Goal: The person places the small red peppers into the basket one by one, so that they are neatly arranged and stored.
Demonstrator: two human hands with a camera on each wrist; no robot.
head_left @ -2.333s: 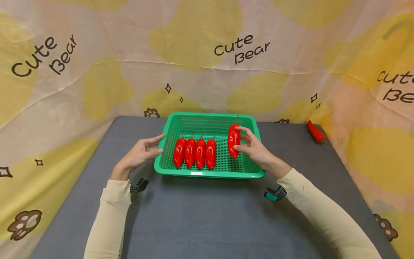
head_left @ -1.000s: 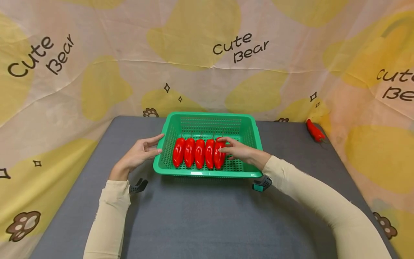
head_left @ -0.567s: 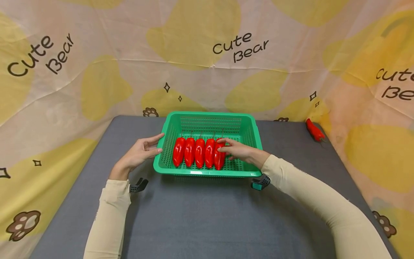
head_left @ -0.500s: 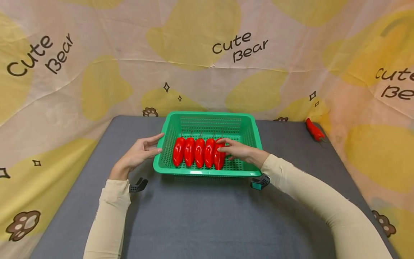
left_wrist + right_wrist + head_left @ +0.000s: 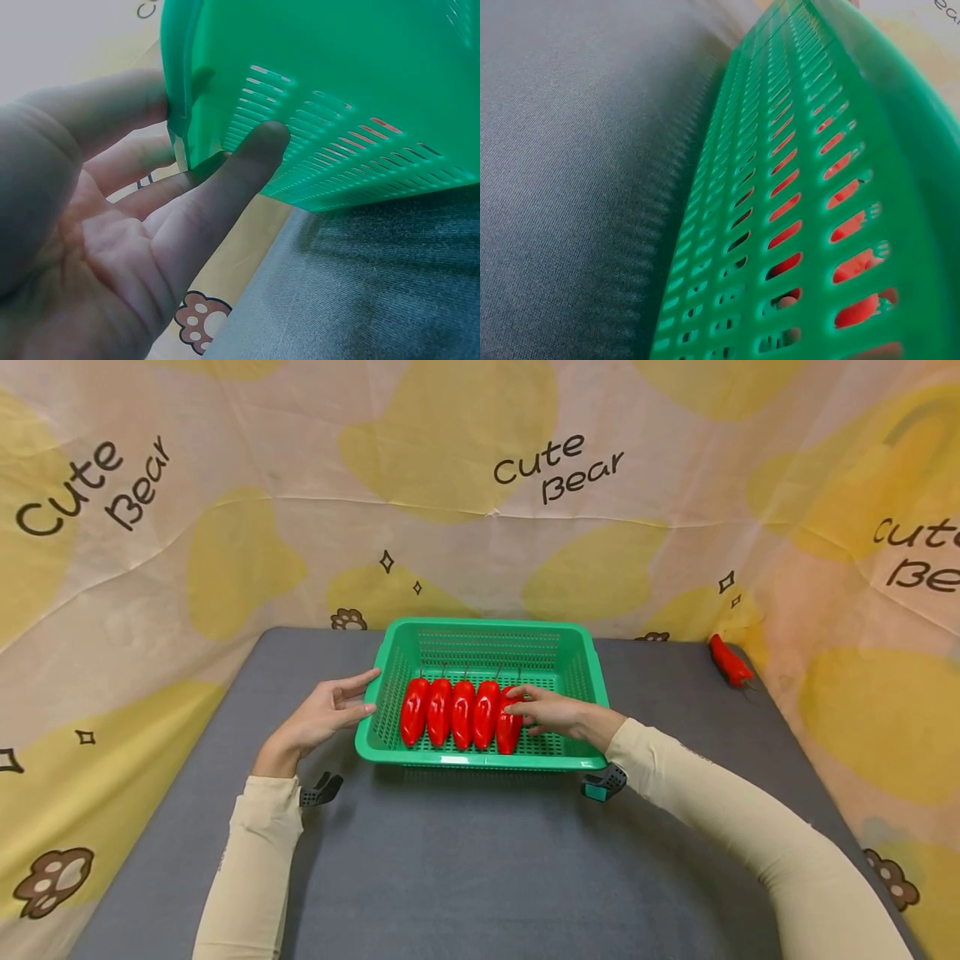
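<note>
Lining up, it seems: right hand [image 5: 553,712], fingers narrow, grip unclear, touches the basket's [image 5: 480,762] rightmost pepper [image 5: 507,737], left hand [image 5: 318,717] wide at its left wall, a straightening nudge probably due.

My left arm [image 5: 251,868], in a cream fabric sleeve [image 5: 258,835], is pointing forward; my left hand [image 5: 318,718] is resting with thumb and index finger apart, almost straight. My right arm [image 5: 720,802], sleeved alike, is slanting inward, my right hand [image 5: 553,710] pinching with curved fingers.
</note>
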